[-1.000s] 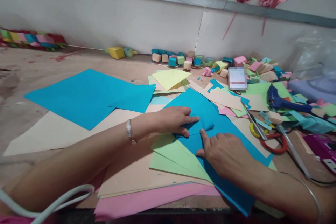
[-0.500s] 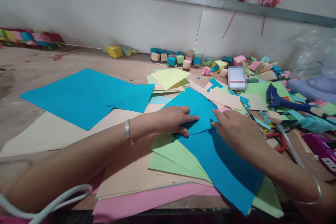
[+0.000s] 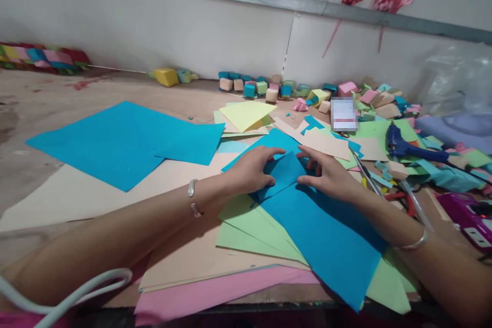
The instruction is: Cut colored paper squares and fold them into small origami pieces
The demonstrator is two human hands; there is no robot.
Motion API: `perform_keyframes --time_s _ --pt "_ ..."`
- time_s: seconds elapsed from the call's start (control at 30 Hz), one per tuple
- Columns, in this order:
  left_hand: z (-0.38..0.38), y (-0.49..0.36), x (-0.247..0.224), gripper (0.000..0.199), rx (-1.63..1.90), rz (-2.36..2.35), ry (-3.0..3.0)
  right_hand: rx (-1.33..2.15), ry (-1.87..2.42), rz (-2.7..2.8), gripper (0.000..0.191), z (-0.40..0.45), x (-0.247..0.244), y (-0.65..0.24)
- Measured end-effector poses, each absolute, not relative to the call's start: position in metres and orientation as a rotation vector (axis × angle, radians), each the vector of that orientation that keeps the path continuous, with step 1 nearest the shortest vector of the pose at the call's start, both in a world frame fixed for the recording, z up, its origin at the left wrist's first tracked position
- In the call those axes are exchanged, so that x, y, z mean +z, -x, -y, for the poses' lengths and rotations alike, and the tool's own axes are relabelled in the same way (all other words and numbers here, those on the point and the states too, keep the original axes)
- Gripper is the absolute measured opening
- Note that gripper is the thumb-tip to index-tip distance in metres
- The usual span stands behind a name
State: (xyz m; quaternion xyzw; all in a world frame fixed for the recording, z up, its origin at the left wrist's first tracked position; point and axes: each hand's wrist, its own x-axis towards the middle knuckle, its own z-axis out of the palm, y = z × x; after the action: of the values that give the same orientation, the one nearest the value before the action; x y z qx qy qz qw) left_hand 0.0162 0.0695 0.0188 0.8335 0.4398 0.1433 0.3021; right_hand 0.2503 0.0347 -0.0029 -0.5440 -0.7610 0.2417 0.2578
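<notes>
In the head view, a small, flat piece of blue paper with straight edges [image 3: 285, 173] is seen between the two bare hands, over a big blue paper sheet [image 3: 332, 238]. Its left side is touched by the left hand [image 3: 254, 168], and its right side by the right hand [image 3: 326, 170]. The fingers are curved, not clenched; whether the paper is pinched or only touched cannot be told.

The small piece could be creased if it were pushed too hard from both sides. Its edge could also be lost, since the same blue is shown underneath (a bit like hide-and-seek).

Metal scissors with a red handle [image 3: 410, 205] are partly hidden by the right arm and could be bumped by it. Farther right, a dark blue plastic glue gun [image 3: 413, 148] is seen. Pale green paper sheets [image 3: 263, 236] are spread nearby, and small coloured paper cubes [image 3: 249, 90] are lined up by the white wall [image 3: 223, 41].
</notes>
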Motion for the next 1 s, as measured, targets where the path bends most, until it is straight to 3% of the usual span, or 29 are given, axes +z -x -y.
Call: perform_keyframes --time_s 0.13,0.27,0.5,0.77,0.9,1.0 --pt "-0.070 -0.017 0.016 0.059 0.491 -1.165 -2.113 0.666 1.509 1.959 0.069 -0.033 0.000 -0.246" --pt "-0.071 -0.017 0.012 0.044 0.627 -1.113 -2.069 0.819 1.522 1.971 0.023 -0.028 0.008 -0.242" --pt "-0.074 -0.017 0.005 0.042 0.741 -1.045 -2.027 0.839 1.501 1.985 0.033 -0.024 0.013 -0.240" --pt "-0.074 -0.018 0.005 0.046 0.756 -0.967 -1.924 0.784 1.593 1.837 0.025 -0.026 0.014 -0.239" --pt "-0.069 -0.016 0.005 0.056 0.727 -0.975 -2.201 0.585 1.655 1.912 0.029 -0.028 0.009 -0.238" --pt "-0.065 -0.016 0.006 0.042 0.687 -0.882 -2.685 0.443 1.678 1.973 0.025 -0.029 0.004 -0.238"
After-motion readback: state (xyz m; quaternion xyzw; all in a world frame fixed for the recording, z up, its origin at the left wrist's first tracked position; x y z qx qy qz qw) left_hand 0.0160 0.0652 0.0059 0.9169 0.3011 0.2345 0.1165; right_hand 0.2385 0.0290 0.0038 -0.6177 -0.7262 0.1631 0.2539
